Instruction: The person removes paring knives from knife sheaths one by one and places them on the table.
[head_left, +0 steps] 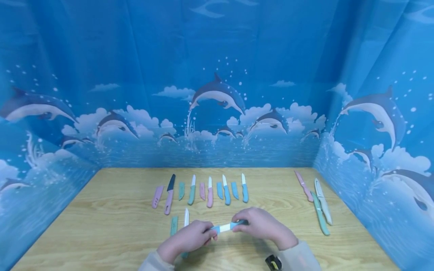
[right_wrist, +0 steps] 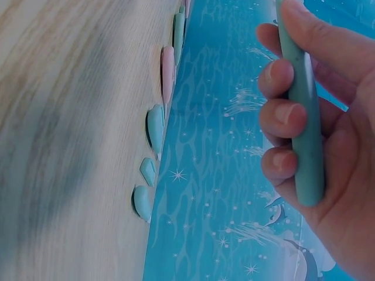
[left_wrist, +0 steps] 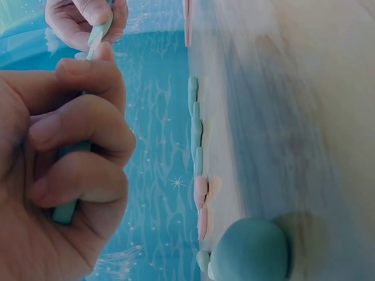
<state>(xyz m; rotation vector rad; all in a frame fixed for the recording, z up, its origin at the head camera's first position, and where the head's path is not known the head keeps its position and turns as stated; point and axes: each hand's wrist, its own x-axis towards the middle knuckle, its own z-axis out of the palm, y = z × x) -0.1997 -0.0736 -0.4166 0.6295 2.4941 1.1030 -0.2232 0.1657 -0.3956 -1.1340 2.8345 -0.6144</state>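
Over the near middle of the wooden table (head_left: 112, 226) my two hands hold one small knife (head_left: 225, 227) between them, its white blade bare in the gap. My left hand (head_left: 203, 234) grips its pale blue left end (left_wrist: 63, 212). My right hand (head_left: 242, 222) curls round the teal right end (right_wrist: 306, 123). Which end is the handle and which the sheath I cannot tell. Just behind my left hand lie a teal sheath (head_left: 174, 225) and a white-bladed knife (head_left: 186, 217), whose handle runs under that hand.
A row of several small knives and loose sheaths (head_left: 203, 190), pink, teal and blue, lies across the middle of the table. Three longer sheathed knives (head_left: 317, 201) lie at the right. Blue dolphin-print curtains (head_left: 217, 94) wall the table on three sides.
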